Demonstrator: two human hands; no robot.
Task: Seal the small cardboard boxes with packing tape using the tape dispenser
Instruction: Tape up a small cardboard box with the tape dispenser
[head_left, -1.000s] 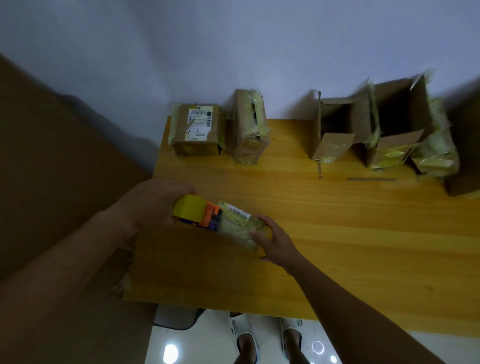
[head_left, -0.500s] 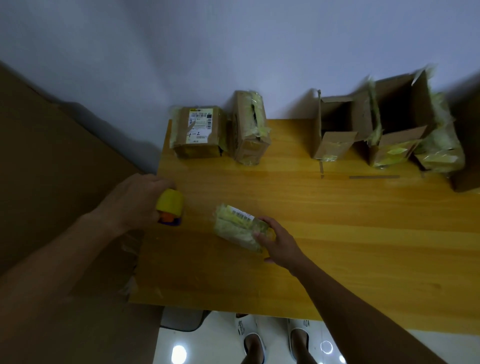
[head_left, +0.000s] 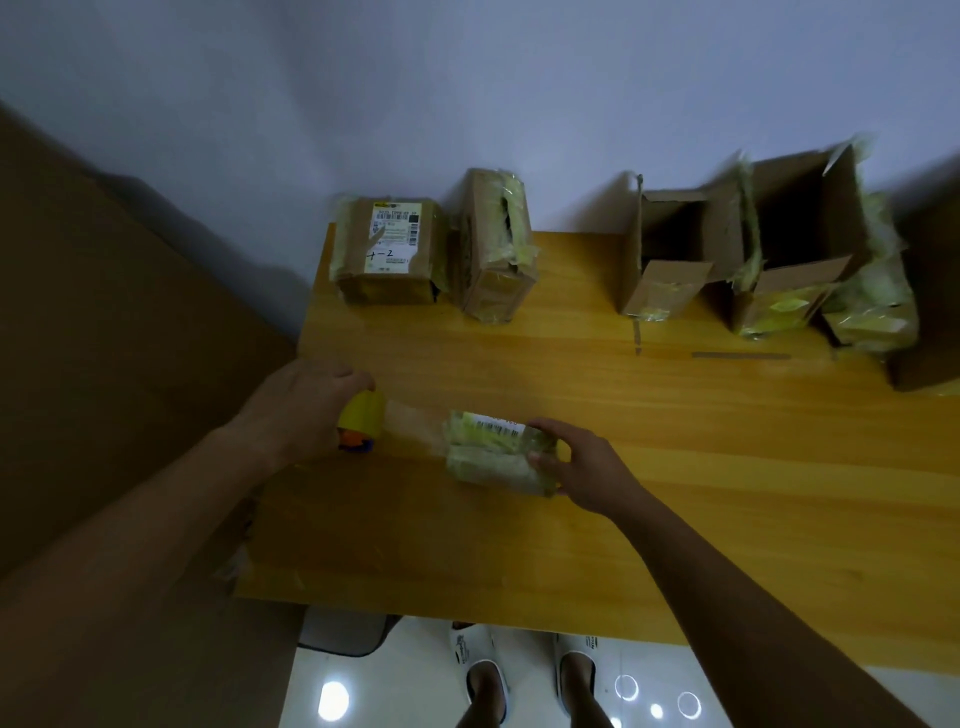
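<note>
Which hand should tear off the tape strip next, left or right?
Left, probably. The left hand already grips the tape dispenser, while the right hand holds the small box steady on the table.

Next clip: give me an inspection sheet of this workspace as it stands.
Surface: yellow wooden table, tape scraps stuck near the far boxes.
Job's things: small tape-wrapped cardboard box; yellow tape dispenser with orange body, a clear tape strip stretched between them.
Clutter: two closed taped cardboard boxes far left; open cardboard boxes far right.
Hands: left hand grips the dispenser; right hand holds the small box.
Cables: nothing seen.
Surroundings: pale wall; tiled floor; sandalled feet.
</note>
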